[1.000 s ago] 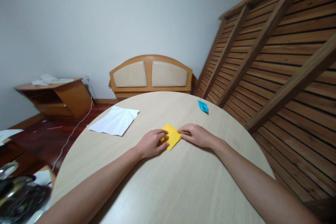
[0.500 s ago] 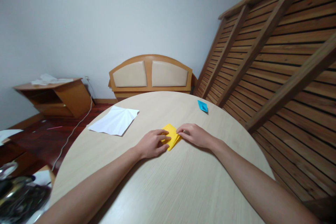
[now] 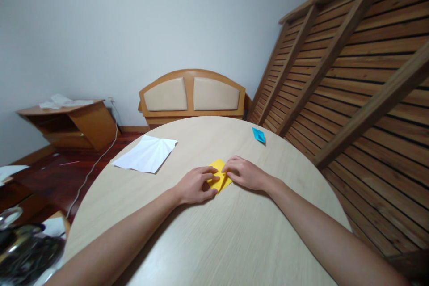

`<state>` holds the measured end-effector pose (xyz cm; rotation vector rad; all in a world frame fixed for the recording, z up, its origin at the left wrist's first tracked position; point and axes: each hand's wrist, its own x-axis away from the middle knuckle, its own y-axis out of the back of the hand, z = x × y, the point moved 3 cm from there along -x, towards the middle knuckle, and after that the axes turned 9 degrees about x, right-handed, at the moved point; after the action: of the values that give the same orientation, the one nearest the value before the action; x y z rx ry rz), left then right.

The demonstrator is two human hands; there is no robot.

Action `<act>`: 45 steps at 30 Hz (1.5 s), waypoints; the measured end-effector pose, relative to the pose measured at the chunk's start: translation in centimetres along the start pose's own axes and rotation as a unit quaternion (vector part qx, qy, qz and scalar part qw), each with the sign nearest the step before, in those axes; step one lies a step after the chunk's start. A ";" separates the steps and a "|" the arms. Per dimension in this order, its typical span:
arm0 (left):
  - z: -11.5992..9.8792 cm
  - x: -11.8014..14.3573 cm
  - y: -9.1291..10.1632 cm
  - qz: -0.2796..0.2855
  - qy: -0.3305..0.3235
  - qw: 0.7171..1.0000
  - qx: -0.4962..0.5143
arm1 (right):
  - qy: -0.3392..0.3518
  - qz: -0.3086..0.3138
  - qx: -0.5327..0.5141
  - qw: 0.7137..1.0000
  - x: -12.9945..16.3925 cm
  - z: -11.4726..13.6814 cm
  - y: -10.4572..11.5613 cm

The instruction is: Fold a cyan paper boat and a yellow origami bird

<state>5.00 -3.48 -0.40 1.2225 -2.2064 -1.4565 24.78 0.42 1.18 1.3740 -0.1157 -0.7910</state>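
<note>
A yellow sheet of folded paper [image 3: 217, 184] lies on the round table near its middle, one corner pointing toward me. My left hand [image 3: 197, 184] rests on the paper's left side, its fingers spread and the thumb at the near corner. At the right side, my right hand [image 3: 244, 173] pinches a flap of the same paper between thumb and fingers, lifting it toward the middle. The fingertips hide part of the folds.
White creased paper [image 3: 145, 155] lies at the table's [image 3: 208, 241] left. A small blue folded paper [image 3: 259, 135] sits at the far right. Behind stands a headboard [image 3: 192, 94]; slatted wood panels [image 3: 335, 80] lean at right. A cable [image 3: 95, 165] crosses the floor.
My right hand has moved slightly left over the yellow paper, and the right flap has been brought up toward the middle. My left hand stays almost where it was.
</note>
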 end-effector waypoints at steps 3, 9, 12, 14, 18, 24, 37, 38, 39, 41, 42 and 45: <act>-0.1 0.0 -0.1 0.007 -0.010 1.000 0.015 | -0.013 0.016 -0.012 1.000 0.0 -0.1 -0.4; 0.0 0.2 -0.2 0.011 -0.013 0.999 0.027 | -0.040 0.005 -0.043 0.998 0.1 -0.6 -1.2; 0.0 0.2 -0.2 0.006 -0.016 0.999 0.031 | -0.051 -0.002 -0.035 0.998 0.2 -1.0 -1.6; 0.0 0.2 -0.3 0.006 -0.021 0.999 0.030 | -0.052 -0.007 -0.025 0.998 0.3 -1.2 -1.8; -0.1 0.2 -0.3 0.015 -0.038 0.999 0.014 | -0.057 -0.010 -0.007 0.998 0.3 -1.3 -2.1; -0.1 0.2 -0.3 0.020 -0.055 0.998 0.002 | -0.076 0.000 0.010 0.997 0.3 -1.3 -2.3; 0.2 0.0 -0.3 0.020 -0.070 0.997 0.001 | -0.085 0.057 0.042 0.994 0.4 0.6 -1.9; 0.1 0.0 -0.3 0.021 -0.072 0.997 0.001 | -0.085 0.058 0.043 0.994 0.4 0.8 -1.9; 0.1 0.0 -0.3 0.021 -0.075 0.997 0.001 | -0.084 0.060 0.044 0.994 0.3 1.0 -1.9; 0.0 -0.1 -0.3 0.021 -0.080 0.997 0.001 | -0.078 0.066 0.045 0.994 0.3 1.4 -1.9; 0.0 -0.1 -0.3 0.020 -0.082 0.996 0.002 | -0.077 0.072 0.045 0.993 0.3 1.5 -1.9; 0.1 -0.2 -0.3 0.016 -0.084 0.996 0.004 | -0.083 0.095 0.045 0.991 0.4 1.7 -2.2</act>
<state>5.23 -3.31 -0.67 1.0996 -2.3283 -1.5929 23.26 -1.17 -0.51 1.3568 -0.4115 -0.7455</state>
